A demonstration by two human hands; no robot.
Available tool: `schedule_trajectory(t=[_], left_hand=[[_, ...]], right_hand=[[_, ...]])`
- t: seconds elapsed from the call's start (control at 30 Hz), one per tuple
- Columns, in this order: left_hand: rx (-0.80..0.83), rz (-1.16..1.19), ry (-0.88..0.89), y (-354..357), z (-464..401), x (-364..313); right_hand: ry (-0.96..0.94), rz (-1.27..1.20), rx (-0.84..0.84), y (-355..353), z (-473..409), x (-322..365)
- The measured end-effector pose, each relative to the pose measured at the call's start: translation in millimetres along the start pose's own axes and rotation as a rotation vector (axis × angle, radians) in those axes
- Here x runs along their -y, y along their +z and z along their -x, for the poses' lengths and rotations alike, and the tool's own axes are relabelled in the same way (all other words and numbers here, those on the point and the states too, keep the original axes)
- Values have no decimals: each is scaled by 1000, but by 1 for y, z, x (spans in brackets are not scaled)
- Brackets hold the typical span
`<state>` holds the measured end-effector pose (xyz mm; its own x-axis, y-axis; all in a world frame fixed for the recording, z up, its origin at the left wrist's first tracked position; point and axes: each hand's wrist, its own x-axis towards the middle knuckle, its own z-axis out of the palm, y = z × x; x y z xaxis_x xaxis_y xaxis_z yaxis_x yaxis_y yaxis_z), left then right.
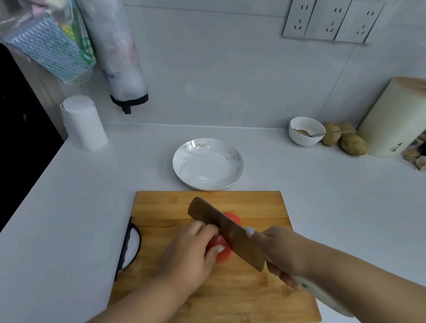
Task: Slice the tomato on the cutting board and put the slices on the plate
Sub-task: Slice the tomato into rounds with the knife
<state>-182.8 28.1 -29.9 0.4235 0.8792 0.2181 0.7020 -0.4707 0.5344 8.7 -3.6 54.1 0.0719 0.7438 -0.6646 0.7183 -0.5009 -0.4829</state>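
Observation:
A red tomato (220, 250) lies on the wooden cutting board (243, 295) in the middle of the counter. My left hand (189, 253) holds it down from the left, thumb on its near side. My right hand (280, 251) grips the white handle of a broad knife (227, 231). The blade stands across the tomato, with a red part (234, 217) showing beyond it. An empty white plate (207, 164) sits just behind the board, touching its far edge.
A roll of white paper (84, 122) stands at the back left. At the back right are a small white bowl with a spoon (306, 131), some potatoes (344, 140) and a cream knife block (401, 118). Plastic bags (70, 20) hang on the left wall.

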Motion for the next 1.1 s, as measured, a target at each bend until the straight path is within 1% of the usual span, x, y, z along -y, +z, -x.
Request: schedule_trajectory(t=[0.17,0.33,0.5,0.67,0.77,0.93,1.1], left_hand=[[9,5,3,0,0,1],[-15,6,14,1,1,2],[-30,8,30,4,1,4],[-37,10,32,7,2,6],[-52,15,26,6,3,5],[-74,52,-17,2,5,3],[-64,55,-33,2,4,2]], right_hand=[[-7,39,11,5,-8,15],[-5,32,38,11,-16,22],[-87,46,33,25,-24,26],[-175,76,-21,33,-30,22],[-218,34,-46,36,-28,14],[-259,-117,-13,36,-24,-4],[-272,-159,-30,35,-26,-8]])
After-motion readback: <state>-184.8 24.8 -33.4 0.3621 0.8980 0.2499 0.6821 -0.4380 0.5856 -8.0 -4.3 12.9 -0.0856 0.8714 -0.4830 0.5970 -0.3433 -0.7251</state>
